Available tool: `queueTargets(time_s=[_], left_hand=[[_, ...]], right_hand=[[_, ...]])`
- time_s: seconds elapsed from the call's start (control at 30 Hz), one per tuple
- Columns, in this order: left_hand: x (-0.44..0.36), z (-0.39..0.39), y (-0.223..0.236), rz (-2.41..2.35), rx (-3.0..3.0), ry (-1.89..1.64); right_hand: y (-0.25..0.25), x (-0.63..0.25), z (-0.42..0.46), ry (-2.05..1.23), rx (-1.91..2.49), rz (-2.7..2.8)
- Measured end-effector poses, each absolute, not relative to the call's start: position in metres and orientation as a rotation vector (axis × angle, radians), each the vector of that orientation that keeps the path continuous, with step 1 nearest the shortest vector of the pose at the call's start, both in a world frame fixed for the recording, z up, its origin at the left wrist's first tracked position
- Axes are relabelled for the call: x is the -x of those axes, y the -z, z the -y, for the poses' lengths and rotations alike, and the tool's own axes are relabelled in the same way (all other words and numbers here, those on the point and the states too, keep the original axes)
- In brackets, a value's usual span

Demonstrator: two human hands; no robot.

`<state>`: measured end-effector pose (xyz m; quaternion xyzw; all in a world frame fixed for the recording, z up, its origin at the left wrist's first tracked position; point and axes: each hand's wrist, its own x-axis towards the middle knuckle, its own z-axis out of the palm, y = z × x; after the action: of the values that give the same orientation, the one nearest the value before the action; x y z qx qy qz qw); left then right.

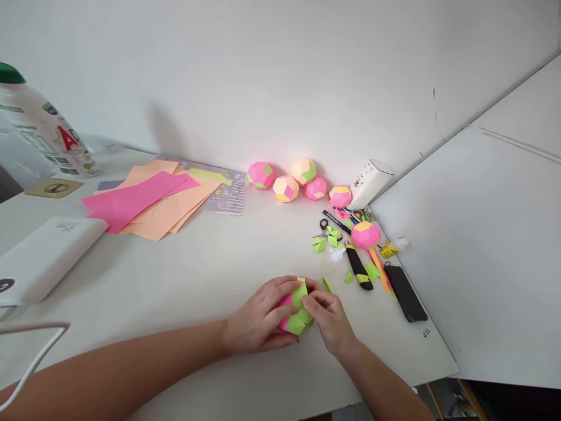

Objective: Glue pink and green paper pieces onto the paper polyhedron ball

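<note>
Pink-and-green paper ball [301,320] sits between our left hand [258,318], cupping its pink side, and our right hand [332,323], pinching its green edge — both touching.

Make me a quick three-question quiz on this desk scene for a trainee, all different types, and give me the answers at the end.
1. Multiple choice: what is touching the pink and green paper ball nearest the person? A) One hand only; B) both hands; C) neither hand.
2. True or false: the black and yellow cutter lies to the right of the long pink sheet.
3. Short answer: what colour is the cap on the large bottle at the left?

Key: 1. B, the left hand and the right hand. 2. True. 3. Green.
</note>
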<state>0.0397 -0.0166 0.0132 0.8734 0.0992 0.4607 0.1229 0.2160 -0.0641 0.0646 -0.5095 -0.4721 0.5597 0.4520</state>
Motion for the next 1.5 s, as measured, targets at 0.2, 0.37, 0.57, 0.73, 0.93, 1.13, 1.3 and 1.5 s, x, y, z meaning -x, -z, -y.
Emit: queueTargets(time_s=[0.2,0.37,0.57,0.73,0.93,1.13,1.3,1.5], left_hand=[[-0.039,0.018,-0.014,-0.298,-2.507,-1.294],[-0.038,0.017,-0.01,-0.408,-2.349,-1.14],[-0.037,0.013,-0.004,-0.412,-2.176,-1.019],[-0.036,0.012,-0.004,-0.405,-2.154,-0.987],[-0.037,0.013,-0.003,-0.391,-2.141,-0.999],[-0.037,0.018,-0.005,-0.42,-2.003,-1.023],[-0.038,0.022,-0.009,-0.445,-1.971,-1.038],[-0.038,0.026,-0.015,-0.468,-2.039,-1.051]], right_hand=[[-0.066,-0.214,0.065,-1.358,1.267,1.16],[-0.065,-0.217,0.062,-1.381,1.32,1.111],[-0.068,-0.222,0.059,-1.444,1.284,1.197],[-0.071,-0.222,0.059,-1.47,1.29,1.225],[-0.073,-0.218,0.059,-1.484,1.322,1.213],[-0.073,-0.217,0.061,-1.507,1.316,1.216],[-0.07,-0.217,0.064,-1.506,1.308,1.225],[-0.069,-0.215,0.066,-1.501,1.297,1.249]])
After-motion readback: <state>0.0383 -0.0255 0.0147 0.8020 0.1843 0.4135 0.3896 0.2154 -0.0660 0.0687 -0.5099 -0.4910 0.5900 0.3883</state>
